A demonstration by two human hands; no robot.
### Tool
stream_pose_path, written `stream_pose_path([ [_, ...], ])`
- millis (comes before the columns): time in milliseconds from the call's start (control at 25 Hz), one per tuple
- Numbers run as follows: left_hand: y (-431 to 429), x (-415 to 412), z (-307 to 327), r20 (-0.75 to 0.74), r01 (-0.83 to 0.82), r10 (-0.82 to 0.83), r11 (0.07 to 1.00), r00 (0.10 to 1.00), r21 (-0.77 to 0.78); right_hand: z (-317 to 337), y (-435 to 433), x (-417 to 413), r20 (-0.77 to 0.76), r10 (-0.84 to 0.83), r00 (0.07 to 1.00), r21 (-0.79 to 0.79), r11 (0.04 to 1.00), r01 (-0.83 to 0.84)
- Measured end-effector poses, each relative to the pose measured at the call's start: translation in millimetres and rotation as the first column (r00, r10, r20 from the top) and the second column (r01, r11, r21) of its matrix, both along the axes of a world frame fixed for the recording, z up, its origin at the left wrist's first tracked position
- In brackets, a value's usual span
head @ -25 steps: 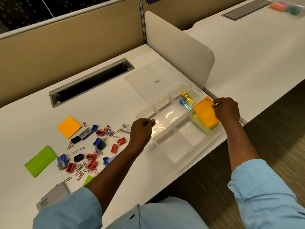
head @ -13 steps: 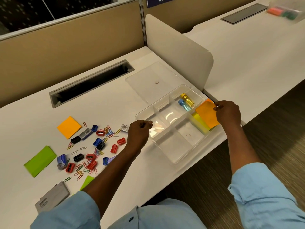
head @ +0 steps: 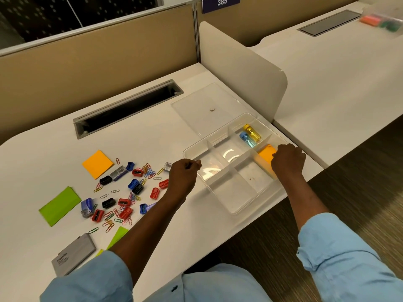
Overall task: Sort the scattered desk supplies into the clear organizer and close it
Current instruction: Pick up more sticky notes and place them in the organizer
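The clear organizer (head: 234, 207) sits open at the desk's front right edge, its clear lid (head: 202, 105) lying flat behind it. My right hand (head: 287, 160) presses an orange sticky pad (head: 266, 154) down into the right compartment, fingers on top of it. A yellow vial (head: 252, 132) and a blue vial (head: 247, 139) lie in the back compartment. My left hand (head: 184, 177) rests curled against the organizer's left rim. To its left lie scattered paper clips (head: 148, 171), sharpeners (head: 125, 212), another orange pad (head: 98, 164) and a green pad (head: 60, 205).
A grey box (head: 73, 255) lies at the desk's near left. A cable slot (head: 128, 109) is cut into the desk behind the supplies. A white divider panel (head: 242, 68) stands right behind the lid. The organizer overhangs close to the desk's front edge.
My right hand has lowered the orange pad from tilted above the rim down into the right compartment. My left hand has stayed at the left rim.
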State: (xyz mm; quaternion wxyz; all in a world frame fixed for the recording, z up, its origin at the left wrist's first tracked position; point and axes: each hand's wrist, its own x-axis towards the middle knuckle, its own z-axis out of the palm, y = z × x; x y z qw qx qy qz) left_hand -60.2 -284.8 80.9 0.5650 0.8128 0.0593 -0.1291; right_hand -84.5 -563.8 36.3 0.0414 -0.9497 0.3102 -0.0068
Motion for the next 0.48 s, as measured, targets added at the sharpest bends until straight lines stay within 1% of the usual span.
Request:
stream_pose_path([
  [120, 7, 0, -3, -0.009, -0.024, 0.024, 0.999, 1.000, 0.033, 3, 12, 0, 0.054, -0.029, 0.998, -0.003, 1.000, 0.029],
  [160, 10, -1, -3, -0.015, -0.030, 0.031, 0.998, 0.999, 0.048, 5, 19, 0, 0.111, -0.020, 0.994, 0.014, 1.000, 0.019],
  [240, 11, -4, -2, -0.023, -0.017, 0.018, 0.998, 1.000, 0.066, 12, 36, -1, 0.275, -0.002, 0.961, 0.067, 0.998, -0.017],
  [360, 27, -8, 2, -0.022, -0.040, 0.042, 0.995, 0.999, 0.095, 19, 88, 6, 0.471, 0.131, 0.873, 0.117, 0.971, -0.209],
  [480, 50, -11, -1, -0.027, -0.041, 0.046, 0.986, 0.999, 0.159, 27, 144, 6, 0.559, 0.226, 0.798, 0.211, 0.892, -0.401],
])
